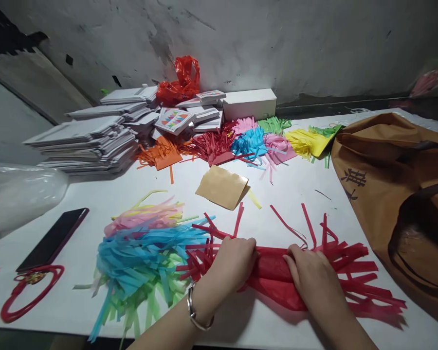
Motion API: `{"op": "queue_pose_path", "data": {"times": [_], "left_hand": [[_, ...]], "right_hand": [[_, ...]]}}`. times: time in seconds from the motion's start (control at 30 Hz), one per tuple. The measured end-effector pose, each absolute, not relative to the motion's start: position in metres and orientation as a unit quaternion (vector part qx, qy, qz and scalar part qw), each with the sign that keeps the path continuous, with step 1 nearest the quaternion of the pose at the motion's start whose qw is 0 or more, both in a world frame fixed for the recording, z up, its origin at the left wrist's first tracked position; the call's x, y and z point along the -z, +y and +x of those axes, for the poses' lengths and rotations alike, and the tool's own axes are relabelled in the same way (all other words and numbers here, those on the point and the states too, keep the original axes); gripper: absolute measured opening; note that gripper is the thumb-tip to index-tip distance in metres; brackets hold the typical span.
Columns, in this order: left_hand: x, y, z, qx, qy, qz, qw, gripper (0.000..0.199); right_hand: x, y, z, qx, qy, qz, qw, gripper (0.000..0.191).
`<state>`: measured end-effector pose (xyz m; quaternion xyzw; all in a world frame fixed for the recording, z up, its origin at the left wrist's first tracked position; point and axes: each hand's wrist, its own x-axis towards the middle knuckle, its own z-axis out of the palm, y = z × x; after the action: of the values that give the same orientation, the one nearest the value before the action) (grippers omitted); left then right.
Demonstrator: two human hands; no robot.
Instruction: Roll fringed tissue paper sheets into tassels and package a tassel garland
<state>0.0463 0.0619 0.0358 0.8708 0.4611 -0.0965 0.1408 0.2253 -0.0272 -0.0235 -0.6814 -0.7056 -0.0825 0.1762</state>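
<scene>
A red tissue-paper sheet (277,277) with fringed ends lies across the near part of the white table. My left hand (235,260) has its fingers closed round the left part of its middle band. Farther right, my right hand (310,272) pinches the upper edge of the same sheet. Cut strips spread out beyond both hands. Left of my left hand is a pile of fringed paper, with a blue bundle (131,253) over green strips (149,301) and a pink bundle (146,218) behind. A tan folded card (222,186) lies beyond the red paper.
A phone (53,240) with a red cord (32,296) lies at left, near a plastic bag (22,197). Stacked white packets (83,141), a red bag (178,82), a white box (250,103) and several colored tassels stand along the back. A brown bag (387,194) fills the right.
</scene>
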Motion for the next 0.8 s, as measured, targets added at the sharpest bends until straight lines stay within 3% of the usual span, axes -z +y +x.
{"op": "queue_pose_path", "data": {"times": [0.13,0.33,0.43,0.57,0.8], "left_hand": [[-0.031,0.061,0.045,0.098,0.457,0.873,0.139,0.022],[-0.027,0.063,0.043,0.099,0.443,0.88,0.139,0.02],[-0.032,0.061,0.035,0.106,0.417,0.89,0.151,0.013],[-0.043,0.053,0.014,0.11,0.379,0.908,0.139,0.032],[-0.056,0.069,-0.036,0.149,0.436,0.883,0.088,0.03]], "right_hand": [[0.013,-0.032,0.229,0.147,-0.69,-0.683,0.188,0.015],[0.022,-0.053,0.215,0.096,-0.805,-0.499,0.306,0.044],[0.032,-0.057,0.207,0.087,-0.796,-0.518,0.301,0.047],[0.034,-0.055,0.205,0.096,-0.796,-0.52,0.294,0.047],[0.036,-0.055,0.205,0.093,-0.792,-0.522,0.302,0.053]]}}
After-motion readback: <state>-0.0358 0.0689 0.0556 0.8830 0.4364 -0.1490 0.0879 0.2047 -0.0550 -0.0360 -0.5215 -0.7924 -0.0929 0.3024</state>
